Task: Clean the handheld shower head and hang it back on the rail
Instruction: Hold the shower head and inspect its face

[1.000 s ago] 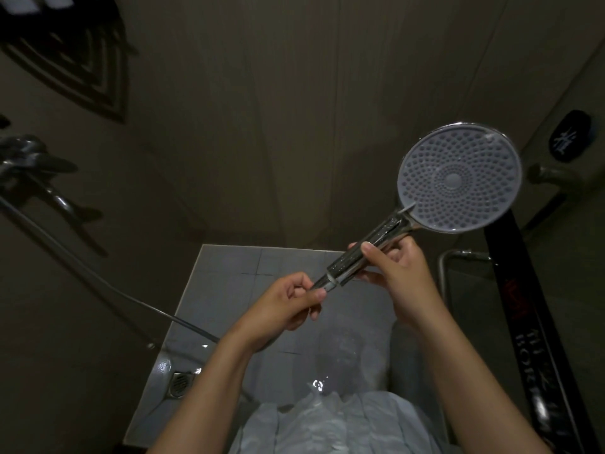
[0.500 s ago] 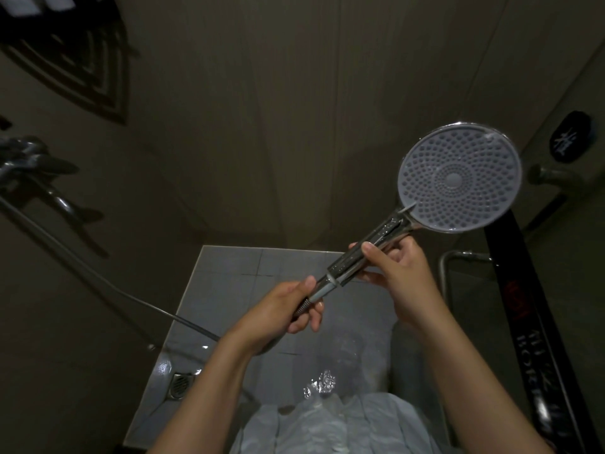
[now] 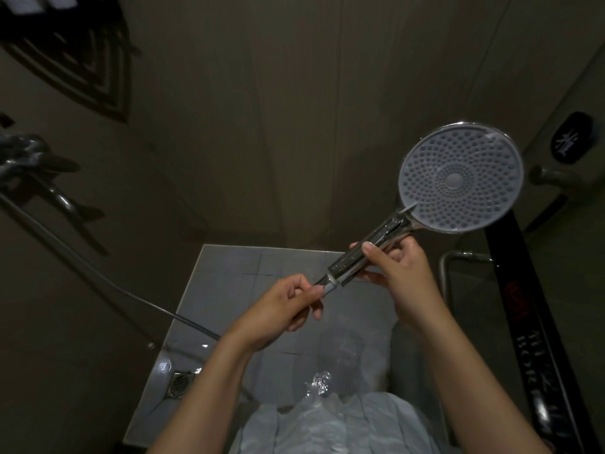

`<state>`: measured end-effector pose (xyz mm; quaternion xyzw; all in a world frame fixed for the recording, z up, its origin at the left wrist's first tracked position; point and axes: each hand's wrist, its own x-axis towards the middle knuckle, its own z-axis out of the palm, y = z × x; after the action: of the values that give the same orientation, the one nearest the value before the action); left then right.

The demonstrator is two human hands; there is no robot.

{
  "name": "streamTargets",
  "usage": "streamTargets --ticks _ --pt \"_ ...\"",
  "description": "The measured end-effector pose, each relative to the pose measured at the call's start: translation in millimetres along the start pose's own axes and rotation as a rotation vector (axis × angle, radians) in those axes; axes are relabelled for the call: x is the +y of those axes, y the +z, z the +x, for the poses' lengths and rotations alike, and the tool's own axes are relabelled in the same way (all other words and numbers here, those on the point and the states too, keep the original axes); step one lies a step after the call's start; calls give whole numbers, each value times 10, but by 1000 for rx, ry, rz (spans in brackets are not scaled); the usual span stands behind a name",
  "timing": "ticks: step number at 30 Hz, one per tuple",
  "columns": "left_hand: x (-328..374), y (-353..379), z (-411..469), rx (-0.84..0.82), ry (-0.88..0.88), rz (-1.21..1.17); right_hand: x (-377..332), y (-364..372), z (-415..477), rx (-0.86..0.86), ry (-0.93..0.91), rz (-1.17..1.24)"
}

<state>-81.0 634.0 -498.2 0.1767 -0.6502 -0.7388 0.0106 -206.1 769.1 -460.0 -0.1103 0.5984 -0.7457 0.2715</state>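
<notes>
The handheld shower head [image 3: 460,178] has a round grey nozzle face turned toward me and a chrome handle slanting down to the left. My right hand [image 3: 399,280] grips the handle's middle. My left hand [image 3: 284,309] is closed on the hose nut at the handle's lower end. The grey hose [image 3: 108,283] runs from there down and left, then up to the chrome tap fitting [image 3: 29,162] on the left wall. The rail itself is not clearly visible.
A dark wire corner shelf [image 3: 75,57] hangs at the top left. Below lie wet grey floor tiles [image 3: 229,283] with a square drain [image 3: 180,383]. A black strip with lettering [image 3: 530,326] and a chrome bar [image 3: 458,257] stand at the right.
My left hand has shifted its fingers slightly on the nut at the handle's end. The shower head and my right hand have stayed in place. Water glints lower on the floor.
</notes>
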Motion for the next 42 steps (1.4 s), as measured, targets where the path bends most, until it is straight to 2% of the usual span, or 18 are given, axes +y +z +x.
streamTargets --ticks 8,24,31,38,42 --pt "2 -10 -26 -62 20 46 6 0 -6 -11 -3 3" --pt "0 10 -42 -3 -40 51 45 28 -16 -42 -9 -19" --pt "-49 15 -24 7 30 -41 33 39 -20 -22 -14 -13" --pt "-28 25 -42 -40 7 37 42 44 -23 -27 -20 -11" --pt "-25 35 -41 -3 -53 59 49 43 -22 -26 -21 -14"
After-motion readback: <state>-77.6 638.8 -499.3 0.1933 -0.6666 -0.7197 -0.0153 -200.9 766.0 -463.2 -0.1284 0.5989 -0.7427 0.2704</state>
